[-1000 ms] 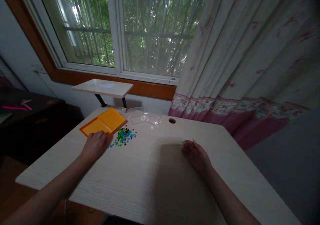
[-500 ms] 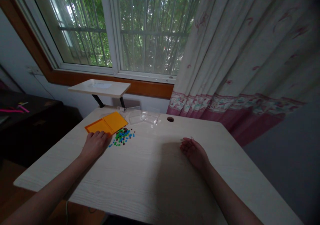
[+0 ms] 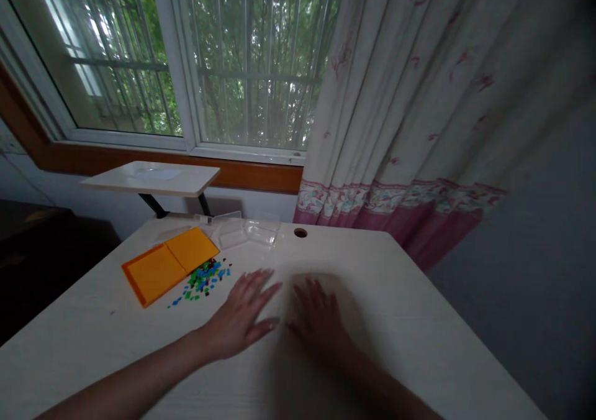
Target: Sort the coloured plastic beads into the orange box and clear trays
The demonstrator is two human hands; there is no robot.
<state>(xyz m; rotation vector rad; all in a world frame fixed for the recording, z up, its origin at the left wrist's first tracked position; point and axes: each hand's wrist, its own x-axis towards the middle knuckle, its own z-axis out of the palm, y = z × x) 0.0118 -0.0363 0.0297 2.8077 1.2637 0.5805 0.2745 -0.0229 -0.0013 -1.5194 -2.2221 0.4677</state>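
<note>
A: Item one, left hand (image 3: 242, 320)?

B: Flat on the table (image 3: 419, 320), fingers spread, holding nothing. A second ago it lay at the near corner of the orange tray (image 3: 170, 264); now it is well right of the tray and off it.

A: Item two, right hand (image 3: 319, 317)?

B: Also flat, palm down, open and empty, blurred. It has come in from far right of the tray to just beside the left hand; the two are near, thumbs apart.

A: Item three, the beads (image 3: 202, 280)?

B: A loose heap of green, blue and dark bits, touching the tray's right edge and spilling toward its near side. Unchanged in spread. Nearest to the left hand, not touched.

A: Item four, clear lids (image 3: 246, 233)?

B: Behind the tray's far right corner, near the table's hole (image 3: 300, 232).

A: Meaning?

B: I judge that both hands have let the tray be and nothing is picked up; the beads lie unsorted.
</note>
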